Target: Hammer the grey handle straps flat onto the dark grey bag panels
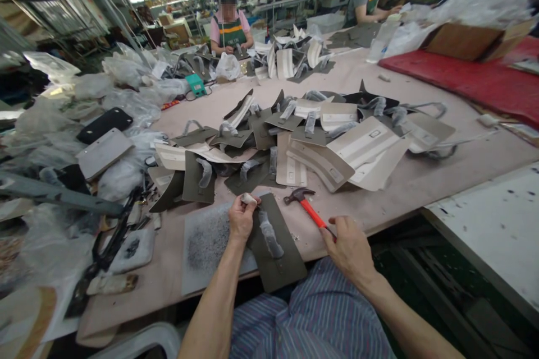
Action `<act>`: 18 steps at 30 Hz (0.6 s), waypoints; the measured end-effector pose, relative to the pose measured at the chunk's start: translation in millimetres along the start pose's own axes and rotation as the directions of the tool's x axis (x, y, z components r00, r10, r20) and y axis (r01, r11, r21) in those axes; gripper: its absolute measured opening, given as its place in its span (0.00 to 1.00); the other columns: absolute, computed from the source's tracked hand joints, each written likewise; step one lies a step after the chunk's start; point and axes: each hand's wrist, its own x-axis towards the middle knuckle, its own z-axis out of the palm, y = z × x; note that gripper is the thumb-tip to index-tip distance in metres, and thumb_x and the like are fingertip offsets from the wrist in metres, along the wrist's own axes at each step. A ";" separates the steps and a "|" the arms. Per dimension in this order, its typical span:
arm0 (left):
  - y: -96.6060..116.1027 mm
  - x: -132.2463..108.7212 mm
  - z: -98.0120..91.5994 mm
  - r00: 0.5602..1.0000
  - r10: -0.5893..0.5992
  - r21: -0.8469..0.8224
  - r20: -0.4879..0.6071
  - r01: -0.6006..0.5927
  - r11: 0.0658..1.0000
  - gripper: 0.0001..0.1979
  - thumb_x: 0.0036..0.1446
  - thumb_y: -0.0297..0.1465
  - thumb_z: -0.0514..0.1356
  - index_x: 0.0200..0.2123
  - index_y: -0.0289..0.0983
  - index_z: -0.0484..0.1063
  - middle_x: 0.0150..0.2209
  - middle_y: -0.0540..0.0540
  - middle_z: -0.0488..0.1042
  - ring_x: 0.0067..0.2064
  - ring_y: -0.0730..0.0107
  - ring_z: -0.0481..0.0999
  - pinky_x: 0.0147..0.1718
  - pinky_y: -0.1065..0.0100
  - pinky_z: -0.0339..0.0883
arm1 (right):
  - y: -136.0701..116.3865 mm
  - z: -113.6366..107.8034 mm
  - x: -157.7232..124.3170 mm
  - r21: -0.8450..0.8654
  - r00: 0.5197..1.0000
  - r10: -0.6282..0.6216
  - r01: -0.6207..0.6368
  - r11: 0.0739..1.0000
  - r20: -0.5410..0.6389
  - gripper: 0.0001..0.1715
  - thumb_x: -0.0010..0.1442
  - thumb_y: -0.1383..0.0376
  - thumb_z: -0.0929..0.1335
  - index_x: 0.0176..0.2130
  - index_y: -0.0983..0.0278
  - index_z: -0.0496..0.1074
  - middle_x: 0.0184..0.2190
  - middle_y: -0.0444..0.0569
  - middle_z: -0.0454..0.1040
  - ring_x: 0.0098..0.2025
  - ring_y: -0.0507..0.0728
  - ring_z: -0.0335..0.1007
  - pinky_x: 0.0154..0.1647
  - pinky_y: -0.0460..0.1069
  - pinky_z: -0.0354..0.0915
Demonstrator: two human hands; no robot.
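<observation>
An olive-grey bag panel with a plastic-wrapped handle lies at the table's near edge in front of me. My left hand rests on its upper left corner, fingers closed around a small pale object. My right hand grips the end of a red-handled hammer, whose dark head lies on the table just right of the panel's top.
A worn grey pad lies under the panel. A heap of olive and cream panels fills the table's middle. Plastic bags and tools crowd the left side. A red mat lies far right. Two people work at the far end.
</observation>
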 end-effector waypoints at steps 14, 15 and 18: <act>0.7 -9.6 4.5 0.968 0.232 0.435 0.100 -0.252 0.864 0.09 0.56 0.30 0.61 0.41 0.39 0.75 0.37 0.46 0.82 0.40 0.63 0.81 0.43 0.64 0.72 | -18.5 -20.9 25.5 0.559 0.615 0.012 -0.726 0.401 0.789 0.07 0.57 0.61 0.64 0.32 0.61 0.60 0.23 0.38 0.60 0.18 0.48 0.53 0.18 0.45 0.52; 1.0 -10.9 5.2 0.961 0.250 0.462 0.115 -0.274 0.844 0.09 0.56 0.30 0.61 0.41 0.39 0.75 0.37 0.46 0.82 0.40 0.63 0.80 0.43 0.64 0.72 | -27.6 -28.6 27.3 0.588 0.618 -0.007 -0.744 0.318 0.786 0.09 0.59 0.58 0.64 0.33 0.60 0.60 0.23 0.37 0.59 0.17 0.47 0.50 0.16 0.44 0.50; 0.1 -12.4 6.7 0.956 0.254 0.493 0.146 -0.293 0.819 0.08 0.56 0.29 0.60 0.40 0.40 0.76 0.37 0.46 0.81 0.39 0.63 0.80 0.42 0.64 0.71 | -52.0 -46.9 32.7 0.755 0.848 0.009 -0.477 0.451 0.530 0.17 0.64 0.49 0.60 0.36 0.60 0.61 0.21 0.36 0.59 0.17 0.48 0.50 0.17 0.44 0.49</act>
